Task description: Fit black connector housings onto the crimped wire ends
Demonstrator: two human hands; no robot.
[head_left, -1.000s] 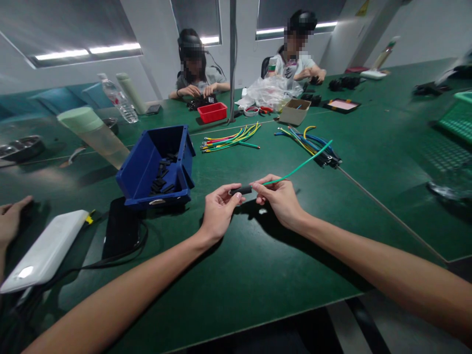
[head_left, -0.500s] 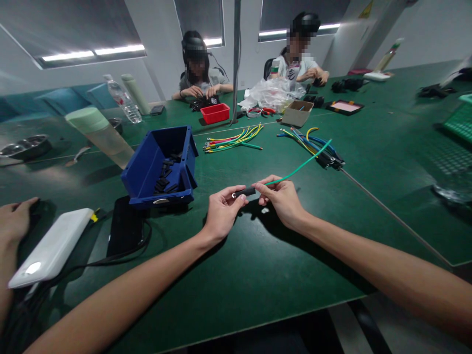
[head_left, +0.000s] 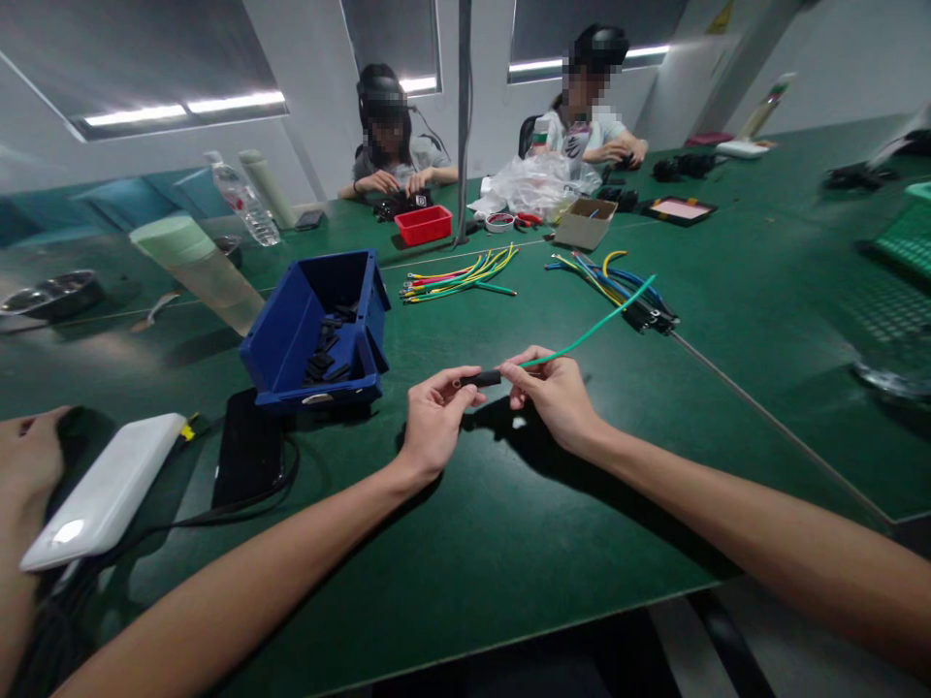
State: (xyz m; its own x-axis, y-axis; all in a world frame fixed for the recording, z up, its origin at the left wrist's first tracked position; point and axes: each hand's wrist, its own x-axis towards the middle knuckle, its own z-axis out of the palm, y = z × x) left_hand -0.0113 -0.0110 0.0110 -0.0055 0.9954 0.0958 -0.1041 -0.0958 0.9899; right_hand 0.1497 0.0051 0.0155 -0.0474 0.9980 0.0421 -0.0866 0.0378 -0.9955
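My left hand (head_left: pixel 437 407) pinches a short black sleeve (head_left: pixel 483 378) between thumb and fingers. From the other side, my right hand (head_left: pixel 547 388) grips a green wire (head_left: pixel 593 332) close to the sleeve's right end. The wire's free end runs up and to the right; whether its other end sits inside the sleeve is hidden by my fingers. Beyond my hands lies a loose bundle of yellow, green and red wires (head_left: pixel 458 276). To its right is a second bundle of blue and yellow wires (head_left: pixel 615 281) with black sleeves (head_left: pixel 650 318) at its near end.
A blue bin (head_left: pixel 280 354) holding black sleeves stands at left, beside a bottle (head_left: pixel 208 276). A white power bank (head_left: pixel 109 490), a phone (head_left: pixel 248 448) and cables lie near another person's hand (head_left: pixel 33 456). A red tray (head_left: pixel 424 226) and a cardboard box (head_left: pixel 584 225) sit farther back, before two people.
The black sleeve has turned slightly in my left hand, and the pale ring at its left end no longer shows. Both hands stay almost in place. The person's hand at far left has shifted slightly.
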